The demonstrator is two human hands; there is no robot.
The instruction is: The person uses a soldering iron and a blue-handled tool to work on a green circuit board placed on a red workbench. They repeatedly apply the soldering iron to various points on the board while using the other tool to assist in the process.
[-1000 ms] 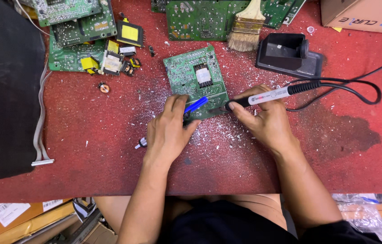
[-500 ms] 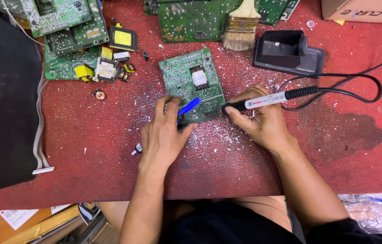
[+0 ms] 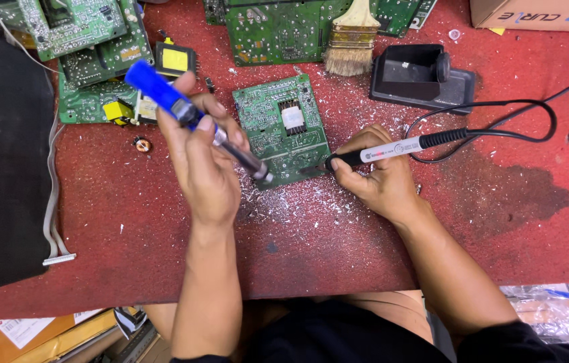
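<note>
Desoldering step, by the look of it. Left hand (image 3: 204,158) is wrapped around a blue-handled, metal-barrelled desoldering pump (image 3: 194,119), nozzle touching the near edge of the small green circuit board (image 3: 281,131). Right hand (image 3: 382,178) is closed pen-style on the black-and-white soldering iron (image 3: 392,148), tip at the same near edge, just right of the nozzle.

Next move, I'd judge: melt the joint, keep the nozzle tight on it, trigger the pump. Needs a steady board; nothing clamps it.

Surface: red bench top (image 3: 338,249), littered with solder flecks around the board. Far side: black iron stand (image 3: 422,77), bristle brush (image 3: 352,40), more green boards (image 3: 86,40) far left. Cardboard box (image 3: 540,13) far right.
</note>
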